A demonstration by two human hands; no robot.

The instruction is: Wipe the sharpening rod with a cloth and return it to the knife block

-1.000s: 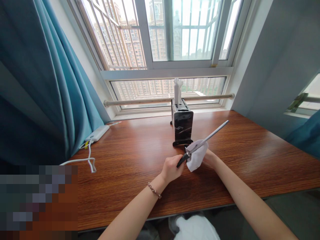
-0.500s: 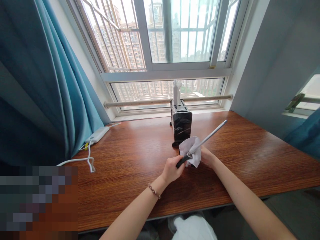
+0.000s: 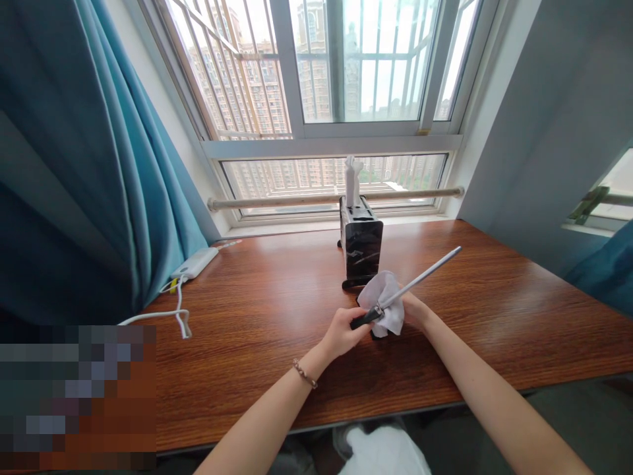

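My left hand (image 3: 343, 333) is closed round the black handle of a sharpening steel (image 3: 422, 276), whose thin metal rod slants up to the right above the table. My right hand (image 3: 413, 311) holds a white cloth (image 3: 383, 303) bunched against the rod near the handle; its fingers are mostly hidden behind the cloth. Just behind the hands stands a black knife block (image 3: 361, 247) with a white handle sticking out of its top.
The wooden table (image 3: 257, 330) runs along a window sill. A white power bank (image 3: 194, 263) with a white cable (image 3: 171, 315) lies at the left, near the blue curtain (image 3: 99, 171). A rail (image 3: 297, 198) crosses the low window.
The cloth slid down the rod from its lower part to the handle end. The rod's tip has swung slightly rightward.
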